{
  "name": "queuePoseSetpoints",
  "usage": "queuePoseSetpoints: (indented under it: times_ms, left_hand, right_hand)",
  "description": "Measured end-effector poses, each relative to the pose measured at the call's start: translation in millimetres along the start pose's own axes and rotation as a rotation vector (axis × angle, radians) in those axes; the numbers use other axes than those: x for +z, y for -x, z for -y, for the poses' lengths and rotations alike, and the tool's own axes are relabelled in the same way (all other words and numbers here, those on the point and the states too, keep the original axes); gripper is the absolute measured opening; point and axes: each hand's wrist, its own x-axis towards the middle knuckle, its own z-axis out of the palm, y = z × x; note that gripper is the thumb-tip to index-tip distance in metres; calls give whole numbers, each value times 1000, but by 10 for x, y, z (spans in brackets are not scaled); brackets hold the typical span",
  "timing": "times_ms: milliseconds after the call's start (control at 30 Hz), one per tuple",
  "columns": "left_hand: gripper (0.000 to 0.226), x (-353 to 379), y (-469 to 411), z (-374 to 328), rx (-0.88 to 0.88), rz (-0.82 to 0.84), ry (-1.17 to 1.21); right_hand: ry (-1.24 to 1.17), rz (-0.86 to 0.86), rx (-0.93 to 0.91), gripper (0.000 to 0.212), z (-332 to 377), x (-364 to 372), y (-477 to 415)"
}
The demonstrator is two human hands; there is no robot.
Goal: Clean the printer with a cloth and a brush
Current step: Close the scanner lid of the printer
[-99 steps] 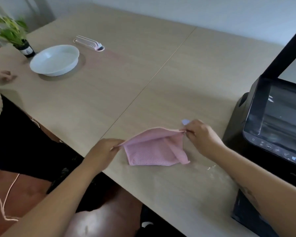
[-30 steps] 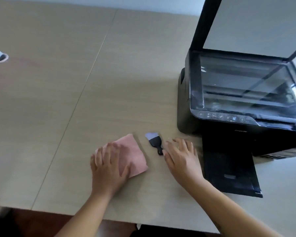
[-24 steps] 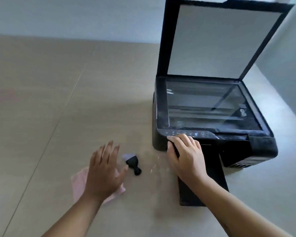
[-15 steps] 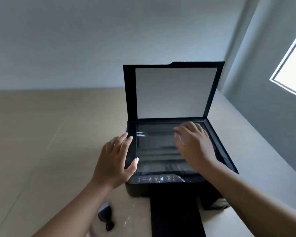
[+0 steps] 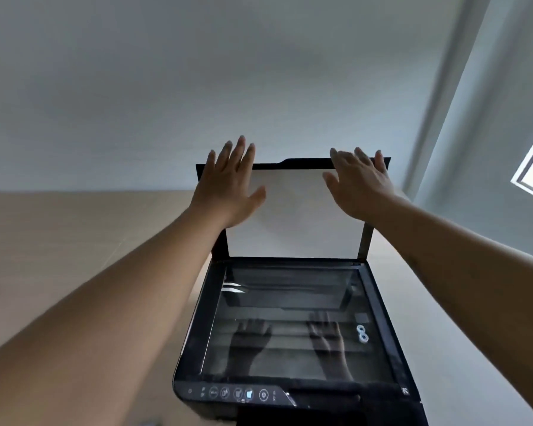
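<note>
The printer (image 5: 290, 302) stands on the tabletop (image 5: 74, 241) with its scanner lid (image 5: 293, 222) raised; left hand (image 5: 228, 186) and right hand (image 5: 359, 189), fingers straight and empty, sit at its top edge, apparently to lower it evenly; cloth and brush are out of view.

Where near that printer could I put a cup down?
The tabletop left of the printer is bare up to the far wall. A narrower strip runs along the printer's right side. Crowded: the raised lid, where left hand and right hand reach.
</note>
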Motion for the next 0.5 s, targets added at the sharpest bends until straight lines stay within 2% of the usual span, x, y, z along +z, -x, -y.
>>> queuePoseSetpoints:
  times_ms: [133, 367, 500]
  left_hand:
    - [71, 34, -84, 48, -60, 105, -27]
    - [61, -3, 395, -27, 111, -107, -22]
    - [54, -43, 859, -94, 173, -131, 7]
  right_hand:
    - [-54, -124, -83, 34, -70, -10, 45]
    - [-53, -351, -201, 28, -49, 97, 640]
    - [-54, -402, -244, 29, -19, 153, 1100]
